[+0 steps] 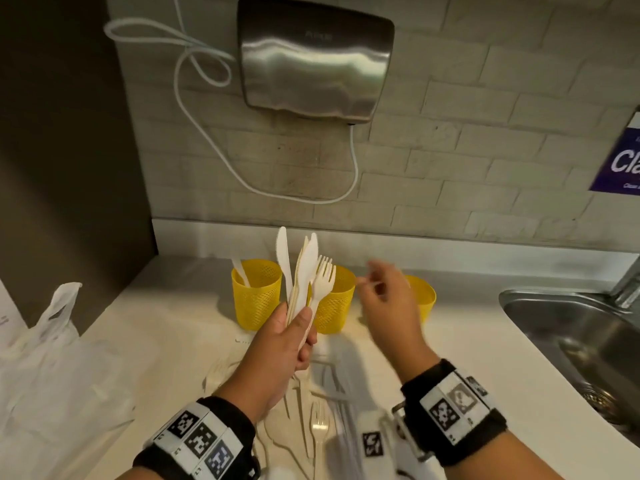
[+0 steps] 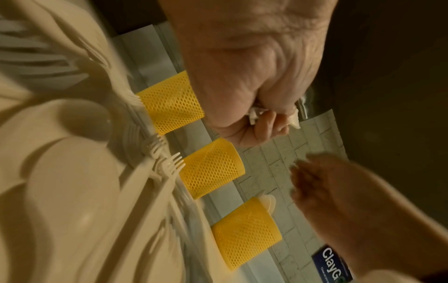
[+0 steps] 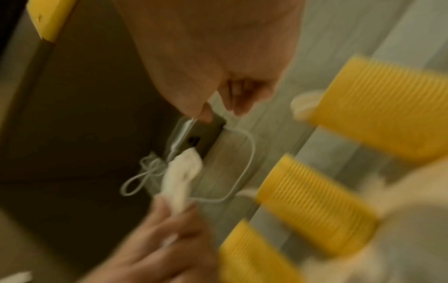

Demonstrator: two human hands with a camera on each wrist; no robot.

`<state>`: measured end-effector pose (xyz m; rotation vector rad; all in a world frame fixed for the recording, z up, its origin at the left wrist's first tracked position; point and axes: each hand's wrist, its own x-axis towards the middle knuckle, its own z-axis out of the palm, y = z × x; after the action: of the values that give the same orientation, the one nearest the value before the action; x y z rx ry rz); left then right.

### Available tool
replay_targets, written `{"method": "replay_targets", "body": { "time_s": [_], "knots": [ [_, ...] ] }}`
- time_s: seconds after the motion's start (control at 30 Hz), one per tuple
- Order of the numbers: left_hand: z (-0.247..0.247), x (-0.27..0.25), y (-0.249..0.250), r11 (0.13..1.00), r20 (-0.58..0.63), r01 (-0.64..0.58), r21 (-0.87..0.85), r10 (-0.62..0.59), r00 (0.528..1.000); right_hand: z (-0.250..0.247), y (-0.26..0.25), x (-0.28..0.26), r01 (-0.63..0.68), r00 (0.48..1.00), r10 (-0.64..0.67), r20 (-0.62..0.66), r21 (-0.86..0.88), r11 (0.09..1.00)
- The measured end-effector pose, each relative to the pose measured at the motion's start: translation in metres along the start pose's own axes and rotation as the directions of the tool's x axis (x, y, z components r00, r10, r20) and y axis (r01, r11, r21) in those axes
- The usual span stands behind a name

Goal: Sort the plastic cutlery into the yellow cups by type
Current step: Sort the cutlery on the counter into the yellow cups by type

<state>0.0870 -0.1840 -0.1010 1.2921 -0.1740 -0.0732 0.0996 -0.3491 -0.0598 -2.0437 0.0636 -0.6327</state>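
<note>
Pale brick wall (image 1: 485, 109) behind a white bench (image 1: 467, 355); steel dryer (image 1: 315, 60) mounted on the wall, white cord (image 1: 194, 109) looping left of it and below it. Sink (image 1: 575, 337) at the right edge of the bench. Clear bag (image 1: 52, 362) lies at the left.

Three yellow mesh cups stand in a row at the far side of the bench. Left cup (image 1: 256, 292): one white utensil handle leans inside. Middle cup (image 1: 334, 299): contents hidden behind the held bunch. Right cup (image 1: 422, 301): mostly hidden behind the right hand in the head view; the left wrist view shows a rounded white piece at its rim, type unclear.

Left hand (image 1: 277, 355): fingers and thumb curled round a bunch (image 1: 304, 271) of white cutlery held upright in front of the left and middle cups. Knives and one fork visible at the top of the bunch.

Right hand (image 1: 388, 303): raised in front of the right cup, motion-blurred. Fingers look loosely spread; a thin pale streak near the fingertips, cannot tell whether anything is pinched.

Loose pile (image 1: 311, 420) of white and clear cutlery lies on the near bench between the wrists, forks among it.
</note>
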Motion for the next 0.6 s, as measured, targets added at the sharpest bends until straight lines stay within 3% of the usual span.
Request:
{"method": "replay_targets", "body": {
  "time_s": [0.1,0.17,0.23,0.37,0.47,0.6],
  "knots": [
    [0.002,-0.002,-0.003,0.998,-0.010,-0.016,0.065,0.016,1.000,0.028,-0.029,-0.028,-0.251,0.920,0.129,0.369,0.305,0.919],
    [-0.001,-0.005,-0.003,0.995,-0.024,-0.031,0.095,0.033,0.999,0.041,-0.030,-0.034,-0.431,0.855,0.183,0.486,0.466,0.773],
    [-0.007,-0.008,-0.002,0.996,-0.048,-0.027,0.088,0.031,0.998,0.050,-0.025,-0.035,-0.526,0.812,0.211,0.544,0.527,0.667],
    [-0.022,-0.009,0.002,0.996,-0.181,0.013,0.092,0.004,0.983,0.058,-0.023,-0.032,-0.560,0.814,0.299,0.498,0.533,0.634],
    [-0.038,-0.007,0.002,0.995,-0.296,0.042,0.093,-0.013,0.955,0.047,-0.020,-0.017,-0.521,0.853,0.368,0.369,0.571,0.635],
    [-0.059,-0.007,0.004,0.997,-0.342,0.039,0.071,-0.013,0.940,0.024,-0.016,0.012,-0.384,0.917,0.361,0.168,0.612,0.691]
  ]
}}
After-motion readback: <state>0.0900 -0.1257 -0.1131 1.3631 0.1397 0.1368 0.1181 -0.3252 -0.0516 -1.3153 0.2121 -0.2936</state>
